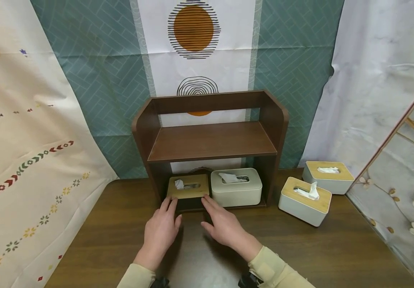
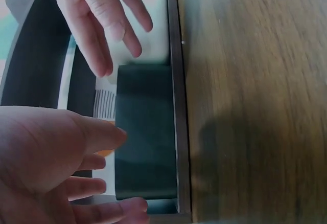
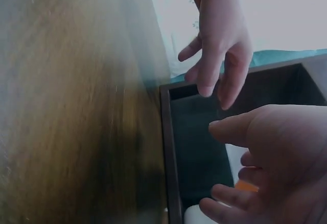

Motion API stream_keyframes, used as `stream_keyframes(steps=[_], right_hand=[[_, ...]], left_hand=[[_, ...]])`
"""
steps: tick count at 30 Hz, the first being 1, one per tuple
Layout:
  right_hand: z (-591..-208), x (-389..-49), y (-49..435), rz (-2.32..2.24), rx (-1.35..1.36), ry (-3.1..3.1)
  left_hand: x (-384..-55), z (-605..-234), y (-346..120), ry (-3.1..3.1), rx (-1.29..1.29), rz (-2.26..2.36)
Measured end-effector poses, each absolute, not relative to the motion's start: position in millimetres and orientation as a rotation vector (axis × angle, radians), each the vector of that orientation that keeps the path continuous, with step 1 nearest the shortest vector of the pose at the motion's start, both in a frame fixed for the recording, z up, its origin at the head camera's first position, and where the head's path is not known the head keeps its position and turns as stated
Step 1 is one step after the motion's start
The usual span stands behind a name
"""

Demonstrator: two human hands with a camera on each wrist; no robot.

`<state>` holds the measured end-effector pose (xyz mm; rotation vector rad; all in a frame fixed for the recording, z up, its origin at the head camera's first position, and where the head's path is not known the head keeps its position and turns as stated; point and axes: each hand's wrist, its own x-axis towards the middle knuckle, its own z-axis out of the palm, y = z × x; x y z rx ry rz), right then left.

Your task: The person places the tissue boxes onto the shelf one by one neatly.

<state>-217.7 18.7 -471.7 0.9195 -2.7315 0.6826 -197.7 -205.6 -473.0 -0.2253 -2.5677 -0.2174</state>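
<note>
A dark green tissue box [image 1: 189, 204] with a wooden lid sits in the lower left of a brown two-tier shelf [image 1: 212, 142]. My left hand [image 1: 161, 230] is at its front left corner, fingers extended and fingertips right at the lid's edge. At the front right corner is my right hand [image 1: 223, 224], its fingers reaching forward likewise. Both wrist views show the box's dark front [image 2: 145, 137] between the two hands, with neither hand curled round it. Immediately right of it on the shelf stands an off-white tissue box [image 1: 237, 196], a tissue poking from its slot.
Two white tissue boxes with wooden lids stand on the table right of the shelf, a nearer one [image 1: 304, 206] and a farther one [image 1: 327, 180]. The wooden table [image 1: 109, 236] extends around the shelf. Patterned cloths [image 1: 109, 80] hang behind and at both sides.
</note>
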Motion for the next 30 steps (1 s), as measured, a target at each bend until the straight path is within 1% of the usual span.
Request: stream_keyframes(steps=[11,17,30], right_hand=[[-460,-192,37,0.676,0.953,-2.677],[-455,-181,57,0.703,0.929,-2.663],[-451,-160,102,0.701,0.813,-2.645]], left_hand=[[-185,-454,-189,-2.535,-0.273,-0.226],[-179,-442,-169,-2.492,-0.343,-0.248],[-172,-435,-131,-2.526,-0.463,-0.27]])
